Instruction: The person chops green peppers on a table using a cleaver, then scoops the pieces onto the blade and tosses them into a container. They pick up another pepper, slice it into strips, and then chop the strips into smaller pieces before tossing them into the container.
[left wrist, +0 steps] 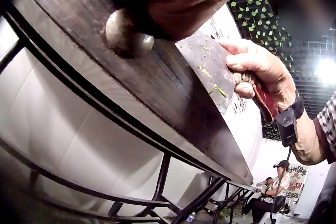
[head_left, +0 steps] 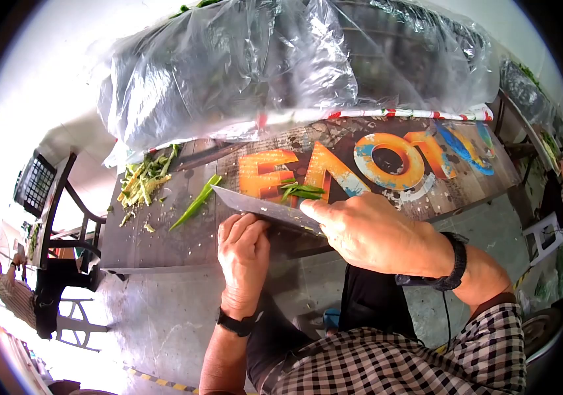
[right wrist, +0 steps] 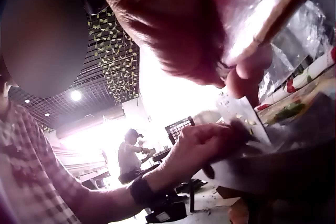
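Observation:
My right hand (head_left: 377,234) grips a broad cleaver; its blade (head_left: 262,209) slants over the table's near edge. In the left wrist view the blade (left wrist: 207,69) carries green bits, and a red handle (left wrist: 265,98) shows beneath the right hand (left wrist: 262,69). Close against the blade's near side is my left hand (head_left: 245,253), fingers curled, with nothing visible in them. A long green strip (head_left: 196,203) lies left of the blade tip. Beyond the blade are cut green pieces (head_left: 302,191). Yellow-green scraps (head_left: 144,179) are heaped at the table's left.
Clear plastic sheeting (head_left: 229,72) covers a bulky thing along the table's far side. The dark table (head_left: 143,247) has large orange lettering. A seated person (head_left: 15,289) works at another table on the left; a white stool (head_left: 545,237) stands at the right.

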Action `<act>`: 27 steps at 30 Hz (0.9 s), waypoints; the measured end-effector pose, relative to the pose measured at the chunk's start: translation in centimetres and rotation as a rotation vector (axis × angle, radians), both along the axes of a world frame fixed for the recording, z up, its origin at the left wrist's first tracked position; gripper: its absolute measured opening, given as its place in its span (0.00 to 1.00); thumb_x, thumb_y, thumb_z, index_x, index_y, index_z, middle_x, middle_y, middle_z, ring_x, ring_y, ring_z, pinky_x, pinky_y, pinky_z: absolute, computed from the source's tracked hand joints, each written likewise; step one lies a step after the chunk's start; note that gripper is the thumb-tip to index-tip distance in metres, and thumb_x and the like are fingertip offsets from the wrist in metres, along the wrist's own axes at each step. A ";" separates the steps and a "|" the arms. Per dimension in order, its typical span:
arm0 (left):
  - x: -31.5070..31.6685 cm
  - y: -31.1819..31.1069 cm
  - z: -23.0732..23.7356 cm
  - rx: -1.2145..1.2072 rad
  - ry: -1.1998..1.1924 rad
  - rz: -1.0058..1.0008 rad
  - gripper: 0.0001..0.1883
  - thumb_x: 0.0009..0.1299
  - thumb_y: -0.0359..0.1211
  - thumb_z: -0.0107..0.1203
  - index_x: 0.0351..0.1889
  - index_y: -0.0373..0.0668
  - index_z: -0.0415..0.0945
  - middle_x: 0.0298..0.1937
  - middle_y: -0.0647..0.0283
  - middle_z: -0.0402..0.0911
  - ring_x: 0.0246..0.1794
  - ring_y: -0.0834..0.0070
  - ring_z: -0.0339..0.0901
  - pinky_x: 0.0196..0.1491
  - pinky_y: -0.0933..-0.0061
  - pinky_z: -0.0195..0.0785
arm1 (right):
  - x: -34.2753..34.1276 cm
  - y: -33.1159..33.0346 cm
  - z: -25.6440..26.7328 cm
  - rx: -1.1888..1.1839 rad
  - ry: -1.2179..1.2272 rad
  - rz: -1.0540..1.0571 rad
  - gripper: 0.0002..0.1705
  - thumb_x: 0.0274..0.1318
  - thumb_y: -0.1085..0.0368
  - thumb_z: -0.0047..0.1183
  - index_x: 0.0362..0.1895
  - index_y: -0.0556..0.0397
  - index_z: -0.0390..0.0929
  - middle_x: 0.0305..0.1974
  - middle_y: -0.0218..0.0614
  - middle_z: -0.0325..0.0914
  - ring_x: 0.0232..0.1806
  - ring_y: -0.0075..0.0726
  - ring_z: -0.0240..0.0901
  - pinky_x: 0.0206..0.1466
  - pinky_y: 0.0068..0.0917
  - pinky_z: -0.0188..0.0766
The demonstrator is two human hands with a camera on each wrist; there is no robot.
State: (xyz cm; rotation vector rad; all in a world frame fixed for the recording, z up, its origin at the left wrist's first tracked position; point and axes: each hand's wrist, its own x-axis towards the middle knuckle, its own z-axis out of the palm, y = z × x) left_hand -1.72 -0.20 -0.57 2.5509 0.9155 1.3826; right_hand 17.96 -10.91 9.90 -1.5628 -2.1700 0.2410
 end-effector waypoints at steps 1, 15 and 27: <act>0.0 -0.1 0.0 -0.013 0.004 0.004 0.10 0.54 0.20 0.61 0.34 0.40 0.82 0.40 0.61 0.83 0.47 0.58 0.77 0.52 0.60 0.71 | -0.2 0.1 0.2 -0.014 -0.022 0.004 0.10 0.56 0.72 0.50 0.42 0.63 0.72 0.19 0.51 0.76 0.24 0.56 0.78 0.25 0.47 0.71; -0.2 -0.1 0.4 -0.078 0.020 -0.015 0.09 0.57 0.21 0.59 0.34 0.39 0.82 0.40 0.58 0.83 0.48 0.55 0.77 0.52 0.60 0.72 | -1.3 2.2 -0.9 0.097 -0.127 0.042 0.05 0.59 0.70 0.48 0.37 0.59 0.71 0.19 0.47 0.76 0.21 0.50 0.79 0.23 0.43 0.72; 1.9 -0.7 0.4 -0.067 0.020 -0.033 0.07 0.58 0.21 0.60 0.34 0.38 0.82 0.40 0.59 0.84 0.44 0.60 0.78 0.50 0.64 0.72 | 3.5 -0.4 -1.0 0.094 -0.004 -0.085 0.10 0.55 0.72 0.51 0.42 0.61 0.75 0.20 0.50 0.76 0.23 0.57 0.77 0.27 0.49 0.71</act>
